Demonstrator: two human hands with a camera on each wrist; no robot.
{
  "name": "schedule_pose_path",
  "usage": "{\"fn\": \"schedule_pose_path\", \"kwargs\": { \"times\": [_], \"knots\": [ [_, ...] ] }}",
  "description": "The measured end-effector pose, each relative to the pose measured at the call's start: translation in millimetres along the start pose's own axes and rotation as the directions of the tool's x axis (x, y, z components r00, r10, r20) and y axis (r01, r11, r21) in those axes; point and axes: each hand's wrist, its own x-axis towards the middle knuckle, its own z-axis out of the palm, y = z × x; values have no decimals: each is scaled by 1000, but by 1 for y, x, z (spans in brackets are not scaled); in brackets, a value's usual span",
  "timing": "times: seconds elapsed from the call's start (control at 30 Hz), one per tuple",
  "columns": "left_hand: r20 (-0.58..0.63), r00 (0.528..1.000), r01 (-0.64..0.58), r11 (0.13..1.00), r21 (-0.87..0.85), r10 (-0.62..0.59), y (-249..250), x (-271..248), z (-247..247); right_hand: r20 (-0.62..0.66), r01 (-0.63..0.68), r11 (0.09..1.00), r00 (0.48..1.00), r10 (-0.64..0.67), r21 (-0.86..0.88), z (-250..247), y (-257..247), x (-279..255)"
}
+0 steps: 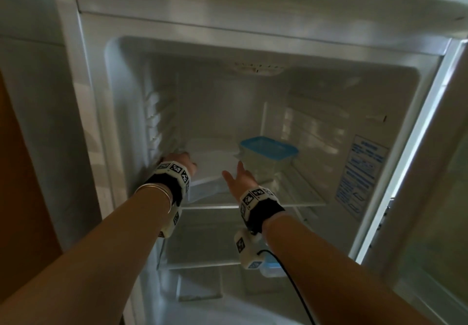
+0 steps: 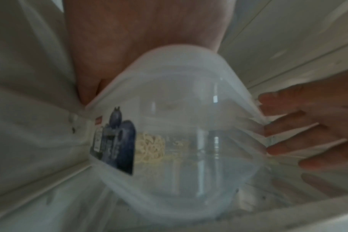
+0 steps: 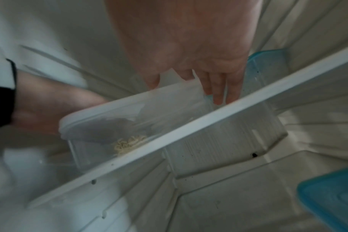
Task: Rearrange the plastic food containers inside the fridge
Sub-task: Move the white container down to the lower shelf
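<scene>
A clear container with a white lid (image 1: 211, 166) sits on the left half of the fridge's top glass shelf (image 1: 298, 199). It has a blueberry label and pale noodles inside (image 2: 189, 125). My left hand (image 1: 178, 161) grips its left end, the palm against the lid's corner (image 2: 129, 39); the fingers are hidden behind it. My right hand (image 1: 236, 176) has straight fingers at the container's right end (image 3: 189, 47), the fingertips (image 2: 284, 133) touching its side. A taller clear container with a blue lid (image 1: 268, 151) stands just right of that hand.
The fridge's ribbed left wall (image 1: 157, 122) is close beside my left hand. The shelf's white front rail (image 3: 209, 124) runs under my right wrist. Another blue-lidded container (image 1: 272, 270) sits on a lower shelf. The open door (image 1: 430, 172) stands at the right.
</scene>
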Motion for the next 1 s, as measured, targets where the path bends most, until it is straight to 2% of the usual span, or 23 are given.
{"fn": "schedule_pose_path", "kwargs": {
  "times": [0.13,0.37,0.47,0.67,0.83,1.0],
  "knots": [
    [-8,1000,23,996,-85,-24,0,8,-2,12,-34,997,999,33,72,-2,-2,1],
    [8,998,64,993,-95,-64,-1,1,4,-32,-54,990,998,58,130,1,7,6],
    [-22,999,43,979,-199,-49,-4,4,3,-35,-60,986,997,66,156,0,8,8],
    [-96,991,45,894,-445,-97,-1,4,-5,-60,-69,968,995,86,240,-9,9,12],
    [-80,996,-13,890,-455,-26,7,-9,-5,-93,-43,976,994,64,213,-22,13,11],
    [-64,996,-86,907,-413,66,13,-29,4,-105,-73,981,990,93,178,-26,21,6]
  ]
}}
